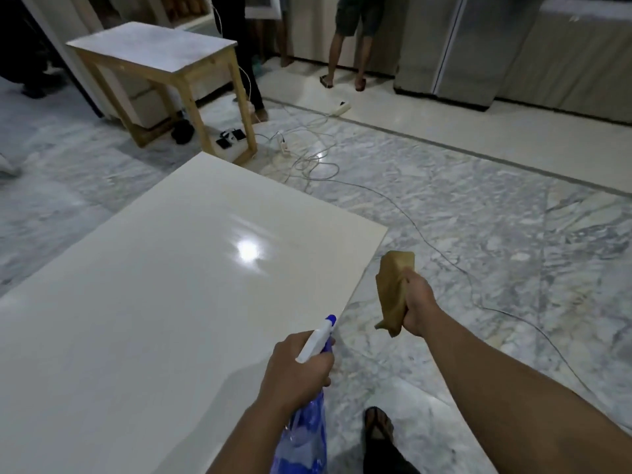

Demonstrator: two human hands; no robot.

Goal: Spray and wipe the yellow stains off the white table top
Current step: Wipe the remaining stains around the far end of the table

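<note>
The white table top (164, 285) fills the lower left, glossy, with a bright light reflection near its right side; I see no yellow stain on it. My left hand (295, 367) grips a clear blue spray bottle (307, 432) by its white and blue spray head, nozzle pointing up over the table's right edge. My right hand (419, 307) is off the table's right side, above the floor, closed on a folded tan cloth (393, 292) that hangs upright in the fist.
A small wooden table (154, 53) stands beyond the far corner. White cables and power strips (307, 159) trail across the marble floor to the right. Two people's legs (345, 46) stand at the back. My sandalled foot (378, 425) is by the table's right edge.
</note>
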